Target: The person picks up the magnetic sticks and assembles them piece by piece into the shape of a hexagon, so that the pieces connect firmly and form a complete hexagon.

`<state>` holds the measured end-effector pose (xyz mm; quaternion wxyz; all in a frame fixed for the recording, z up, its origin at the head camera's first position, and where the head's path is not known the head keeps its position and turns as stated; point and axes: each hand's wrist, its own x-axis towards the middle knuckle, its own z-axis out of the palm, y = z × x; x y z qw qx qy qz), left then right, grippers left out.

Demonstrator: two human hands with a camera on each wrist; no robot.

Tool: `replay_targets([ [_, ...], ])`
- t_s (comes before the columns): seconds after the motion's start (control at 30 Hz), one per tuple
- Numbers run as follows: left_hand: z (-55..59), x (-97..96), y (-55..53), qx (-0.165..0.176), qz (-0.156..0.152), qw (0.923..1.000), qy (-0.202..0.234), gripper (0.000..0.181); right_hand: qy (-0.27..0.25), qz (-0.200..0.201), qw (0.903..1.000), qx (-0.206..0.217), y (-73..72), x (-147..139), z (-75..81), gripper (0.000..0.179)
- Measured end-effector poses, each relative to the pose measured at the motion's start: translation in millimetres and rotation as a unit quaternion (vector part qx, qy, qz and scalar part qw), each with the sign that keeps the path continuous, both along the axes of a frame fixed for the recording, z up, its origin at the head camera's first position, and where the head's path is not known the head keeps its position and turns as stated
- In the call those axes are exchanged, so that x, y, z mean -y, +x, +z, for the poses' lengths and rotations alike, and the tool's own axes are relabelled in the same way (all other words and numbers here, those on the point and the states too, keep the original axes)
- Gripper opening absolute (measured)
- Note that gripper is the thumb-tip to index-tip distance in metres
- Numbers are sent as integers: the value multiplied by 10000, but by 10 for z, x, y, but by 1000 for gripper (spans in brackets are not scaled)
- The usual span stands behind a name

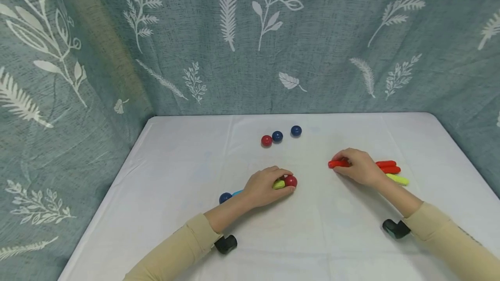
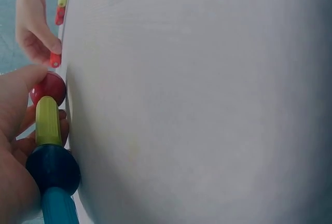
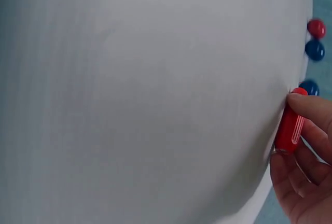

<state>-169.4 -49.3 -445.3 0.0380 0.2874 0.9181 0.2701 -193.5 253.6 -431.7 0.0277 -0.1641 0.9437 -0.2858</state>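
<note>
My left hand (image 1: 264,187) pinches a red ball (image 1: 291,181) between thumb and fingers at the end of a row of joined pieces. In the left wrist view, a yellow-green rod (image 2: 47,121), a dark blue ball (image 2: 54,168) and a light blue rod (image 2: 59,205) follow behind it. Another dark blue ball (image 1: 225,197) shows past the left wrist, at the row's other end. My right hand (image 1: 357,166) holds a short red rod (image 3: 290,128) between thumb and fingers, low over the white table. One end of this rod points left, towards the red ball.
Beyond the hands lie a loose red ball (image 1: 266,141) and two dark blue balls, one (image 1: 277,136) close by it and one (image 1: 296,131) farther right. Right of my right hand are red rods (image 1: 388,169) and a yellow-green rod (image 1: 397,179). A leaf-patterned curtain (image 1: 250,77) hangs behind the table.
</note>
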Motion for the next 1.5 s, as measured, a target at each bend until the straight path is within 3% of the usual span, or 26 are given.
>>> replay_targets([
  [0.57,10,2,17,17,-13,10000,35,38,-451,1107,9927,-161,170,607,-13,19],
  [1.0,-10,1,26,-64,-41,9999,102,36,-527,1386,9886,-269,220,718,-32,20],
  [1.23,48,-44,51,-505,-40,9987,-77,40,-714,1463,9864,-218,231,720,-62,23],
  [1.33,54,-82,36,-626,-68,9979,-130,35,-894,1489,9847,-111,232,736,-75,24],
  [1.5,27,-85,16,-514,-138,9986,-21,23,-1094,1466,9831,117,240,767,-96,24],
])
